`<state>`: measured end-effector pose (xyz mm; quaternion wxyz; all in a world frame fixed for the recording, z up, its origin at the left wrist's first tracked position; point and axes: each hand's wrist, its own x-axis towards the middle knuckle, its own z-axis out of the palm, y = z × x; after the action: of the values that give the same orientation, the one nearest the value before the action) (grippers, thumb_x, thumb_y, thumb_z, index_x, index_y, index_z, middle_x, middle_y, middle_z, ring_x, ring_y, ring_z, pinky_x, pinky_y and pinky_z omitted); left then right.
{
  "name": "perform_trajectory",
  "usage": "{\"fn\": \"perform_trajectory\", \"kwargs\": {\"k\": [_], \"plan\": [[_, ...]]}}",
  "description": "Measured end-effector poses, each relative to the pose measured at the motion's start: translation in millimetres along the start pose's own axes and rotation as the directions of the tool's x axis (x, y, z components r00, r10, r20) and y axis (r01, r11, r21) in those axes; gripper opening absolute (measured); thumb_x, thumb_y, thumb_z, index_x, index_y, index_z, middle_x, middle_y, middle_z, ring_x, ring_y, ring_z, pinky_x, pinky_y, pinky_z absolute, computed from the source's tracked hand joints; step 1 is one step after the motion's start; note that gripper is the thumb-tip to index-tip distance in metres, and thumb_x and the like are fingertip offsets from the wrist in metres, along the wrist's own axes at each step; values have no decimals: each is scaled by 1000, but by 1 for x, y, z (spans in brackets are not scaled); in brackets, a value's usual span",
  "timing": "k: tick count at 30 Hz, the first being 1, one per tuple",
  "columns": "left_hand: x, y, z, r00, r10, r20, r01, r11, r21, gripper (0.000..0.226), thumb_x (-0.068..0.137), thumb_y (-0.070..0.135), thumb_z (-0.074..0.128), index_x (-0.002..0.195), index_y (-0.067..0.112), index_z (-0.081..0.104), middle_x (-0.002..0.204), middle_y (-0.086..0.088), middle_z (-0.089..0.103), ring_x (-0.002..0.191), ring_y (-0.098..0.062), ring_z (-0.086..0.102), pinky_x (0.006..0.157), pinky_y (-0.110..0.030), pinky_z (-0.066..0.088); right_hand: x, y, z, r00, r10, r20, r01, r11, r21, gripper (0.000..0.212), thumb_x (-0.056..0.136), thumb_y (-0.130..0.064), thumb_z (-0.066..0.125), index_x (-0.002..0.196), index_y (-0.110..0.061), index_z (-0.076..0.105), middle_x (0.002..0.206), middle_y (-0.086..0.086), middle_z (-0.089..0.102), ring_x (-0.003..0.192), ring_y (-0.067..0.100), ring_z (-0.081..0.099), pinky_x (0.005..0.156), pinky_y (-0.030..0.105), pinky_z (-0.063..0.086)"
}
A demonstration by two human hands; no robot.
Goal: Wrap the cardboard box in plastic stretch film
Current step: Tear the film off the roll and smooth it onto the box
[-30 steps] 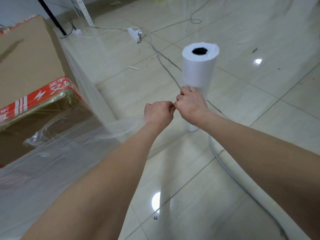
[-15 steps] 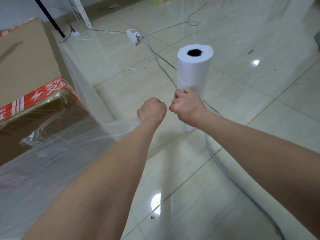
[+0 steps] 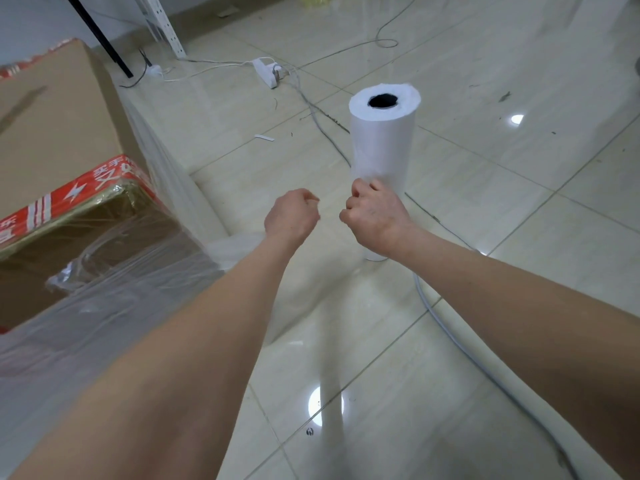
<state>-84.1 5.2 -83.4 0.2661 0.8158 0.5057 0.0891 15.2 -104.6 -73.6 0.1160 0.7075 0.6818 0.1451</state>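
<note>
A large cardboard box [image 3: 52,133] with red tape stands at the left, its near side covered in clear stretch film [image 3: 114,292]. A white roll of stretch film [image 3: 381,143] stands upright on the floor in the middle. My left hand [image 3: 291,216] is a fist gripping the gathered film that runs back to the box. My right hand [image 3: 374,216] is a fist in front of the roll's lower part, gripping film there. A small gap lies between the two hands.
Glossy tiled floor all around. A grey cable [image 3: 460,344] runs from behind the roll toward the lower right. A white power strip [image 3: 266,72] with cords lies at the back. A black pole [image 3: 97,34] and a white perforated rail [image 3: 161,26] stand behind the box.
My two hands, touching a second ago, have pulled apart sideways. The left one moved toward the box with the film; the roll and box stayed put.
</note>
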Motion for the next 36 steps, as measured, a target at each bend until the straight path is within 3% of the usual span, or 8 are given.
{"fn": "perform_trajectory", "kwargs": {"k": [4, 6, 9, 13, 19, 25, 31, 36], "plan": [[-12, 10, -1, 903, 225, 366, -155, 965, -211, 62, 64, 32, 55, 126, 25, 54, 114, 6, 62, 101, -11, 57, 83, -24, 47, -4, 6, 4, 992, 113, 54, -113, 994, 0, 32, 94, -10, 37, 119, -12, 56, 116, 3, 63, 123, 27, 39, 97, 36, 31], [-13, 11, 5, 854, 230, 467, -274, 961, 28, 70, 64, 44, 65, 129, 24, 48, 123, 7, 57, 111, -14, 54, 94, -32, 45, -3, 5, 6, 990, 129, 61, -128, 992, -8, 32, 96, -14, 36, 124, -12, 53, 120, 2, 62, 125, 27, 37, 100, 37, 29], [-13, 16, 19, 899, 262, 351, -401, 814, 421, 51, 77, 56, 66, 116, 24, 56, 115, 7, 62, 109, -18, 55, 91, -33, 42, -1, 3, 9, 989, 126, 74, -126, 992, -3, 30, 96, -17, 40, 122, -10, 52, 120, 3, 61, 126, 28, 37, 99, 36, 29], [-10, 25, 25, 975, 155, 160, -208, 890, 407, 23, 90, 32, 54, 70, 22, 51, 96, -3, 68, 92, -24, 63, 72, -28, 39, 1, 3, 12, 988, 118, 96, -116, 993, -32, 28, 91, -8, 43, 118, -9, 51, 118, 4, 60, 123, 30, 39, 96, 35, 32], [-8, 20, 27, 968, 160, 194, -225, 897, 381, 39, 92, 29, 51, 56, 18, 41, 60, 2, 46, 68, -24, 45, 51, -27, 28, 8, -2, 21, 978, 148, 145, -140, 988, -65, 30, 90, -13, 51, 118, -19, 58, 120, 3, 53, 123, 31, 36, 96, 35, 33], [-5, 9, 28, 971, 146, 191, -206, 916, 346, 19, 90, 31, 51, 81, 32, 68, 77, 5, 59, 77, -20, 54, 68, -27, 36, 7, -5, 25, 984, 100, 147, -98, 995, -22, 35, 95, -15, 43, 124, -25, 60, 122, 0, 51, 126, 32, 33, 98, 37, 31], [3, 3, 30, 992, -43, 115, 23, 985, 168, 16, 86, 30, 58, 88, 26, 73, 87, 3, 67, 80, -21, 60, 66, -25, 38, 5, -6, 29, 994, 37, 105, -36, 999, -10, 28, 94, -15, 47, 113, -22, 66, 113, -4, 53, 118, 27, 39, 88, 35, 32], [17, -17, 20, 976, -216, -16, 217, 972, 86, 25, 82, 27, 58, 100, 17, 71, 103, -5, 69, 95, -27, 65, 74, -27, 45, -6, 3, 36, 999, -31, 17, 33, 996, -81, 21, 42, -12, 84, 50, -23, 68, 63, -7, 54, 69, 22, 55, 57, 26, 36]]}}
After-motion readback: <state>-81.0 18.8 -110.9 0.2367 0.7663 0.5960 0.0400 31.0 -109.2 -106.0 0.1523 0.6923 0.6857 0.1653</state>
